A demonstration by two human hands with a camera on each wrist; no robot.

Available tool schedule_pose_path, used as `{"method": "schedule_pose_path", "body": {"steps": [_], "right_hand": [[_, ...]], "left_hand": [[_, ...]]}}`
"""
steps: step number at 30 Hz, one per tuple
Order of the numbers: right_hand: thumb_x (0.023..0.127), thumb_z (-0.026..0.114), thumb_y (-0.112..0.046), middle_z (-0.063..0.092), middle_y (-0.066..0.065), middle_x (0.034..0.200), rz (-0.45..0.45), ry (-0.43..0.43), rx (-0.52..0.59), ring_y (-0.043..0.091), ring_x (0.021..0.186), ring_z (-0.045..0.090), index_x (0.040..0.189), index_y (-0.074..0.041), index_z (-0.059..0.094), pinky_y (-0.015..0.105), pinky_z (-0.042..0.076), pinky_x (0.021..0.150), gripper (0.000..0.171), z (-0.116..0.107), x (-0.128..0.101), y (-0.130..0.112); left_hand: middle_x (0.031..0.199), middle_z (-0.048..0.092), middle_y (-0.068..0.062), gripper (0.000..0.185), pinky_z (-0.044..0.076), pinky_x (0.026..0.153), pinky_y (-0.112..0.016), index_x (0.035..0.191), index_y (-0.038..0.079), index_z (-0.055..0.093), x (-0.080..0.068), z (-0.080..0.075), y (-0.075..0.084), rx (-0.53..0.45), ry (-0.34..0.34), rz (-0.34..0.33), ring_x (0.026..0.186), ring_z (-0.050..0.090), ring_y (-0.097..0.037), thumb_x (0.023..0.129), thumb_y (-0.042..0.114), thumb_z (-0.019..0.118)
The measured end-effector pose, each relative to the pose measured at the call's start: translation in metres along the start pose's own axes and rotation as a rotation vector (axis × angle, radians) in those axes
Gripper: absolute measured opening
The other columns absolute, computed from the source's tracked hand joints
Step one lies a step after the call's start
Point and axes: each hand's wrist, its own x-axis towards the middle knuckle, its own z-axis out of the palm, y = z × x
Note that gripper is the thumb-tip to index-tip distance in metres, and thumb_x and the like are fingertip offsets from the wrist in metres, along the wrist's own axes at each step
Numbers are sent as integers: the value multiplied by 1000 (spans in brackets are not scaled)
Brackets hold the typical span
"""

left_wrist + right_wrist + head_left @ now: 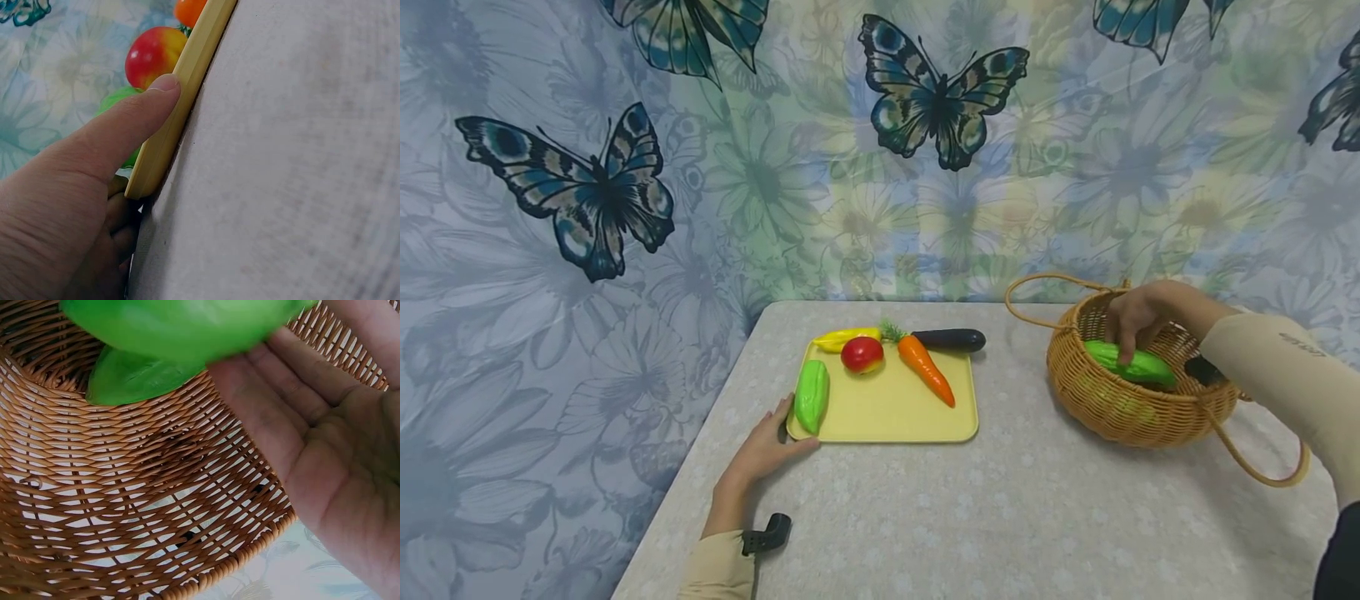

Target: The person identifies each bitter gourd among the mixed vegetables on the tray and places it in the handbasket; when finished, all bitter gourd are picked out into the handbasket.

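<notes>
Over at the right of the table, the green cucumber [1131, 363] sits at the mouth of the wicker basket [1120, 412], gripped by the right hand [1138, 317]. Its long axis runs left to right across the basket, tilting down a little toward the right, one tapered end pointing left toward the tray. The fingers come down from the far side and curl round its middle; the right wrist view confirms it, with the green body [181, 325] pressed against the fingertips [262, 381] and bare woven wall below. A second green piece [134, 378] shows just under it in that view; whether it is part of the same vegetable I cannot tell.

The basket leans toward the left, its opening facing the tray, one looped handle [1045, 296] standing at the far left and another [1270, 467] trailing on the near right.

Moving left, the yellow tray [895, 412] lies well apart from the basket. On it: a green pepper [812, 396] along the left edge, a red apple [862, 354], an orange carrot [927, 369] pointing near-right, a yellow pepper [846, 337] at the far edge, and a dark eggplant [949, 339] lying partly off the far right corner.

The left hand [767, 450] holds the tray's near left corner; the wrist view shows the thumb [137, 112] lying along the rim [187, 81] with the fingers curled beneath it. Between the two hands lies bare speckled tabletop [1000, 517].
</notes>
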Motion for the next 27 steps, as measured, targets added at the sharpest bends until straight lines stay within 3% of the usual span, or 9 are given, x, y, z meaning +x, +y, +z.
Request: {"method": "schedule_pose_path", "body": {"steps": [17, 20, 22, 27], "right_hand": [[84, 77, -32, 45, 37, 139, 12, 27, -14, 44, 123, 54, 133, 16, 48, 48, 51, 100, 75, 0, -7, 8], [85, 76, -30, 43, 40, 139, -2, 27, -14, 41, 121, 57, 134, 18, 45, 45, 53, 99, 76, -2, -12, 5], [84, 76, -30, 51, 39, 130, -14, 41, -41, 35, 111, 63, 129, 19, 48, 40, 57, 92, 72, -4, -15, 1], [85, 74, -39, 56, 35, 127, -33, 76, -83, 36, 111, 63, 128, 16, 53, 39, 58, 89, 74, -9, -21, -15]], "left_hand": [[161, 20, -20, 110, 14, 120, -61, 156, 6, 14, 2, 6, 3, 13, -5, -10, 148, 12, -46, 78, 56, 74], [161, 19, -20, 111, 14, 120, -61, 157, 6, 13, 3, 5, 3, 10, -13, -9, 149, 12, -46, 79, 56, 73], [162, 18, -20, 111, 14, 120, -62, 157, 7, 12, 3, 5, 1, 9, -18, -14, 148, 11, -47, 79, 57, 73], [162, 18, -21, 110, 13, 120, -62, 157, 7, 12, 2, 3, -3, 0, -11, -2, 149, 11, -46, 80, 55, 73]]}}
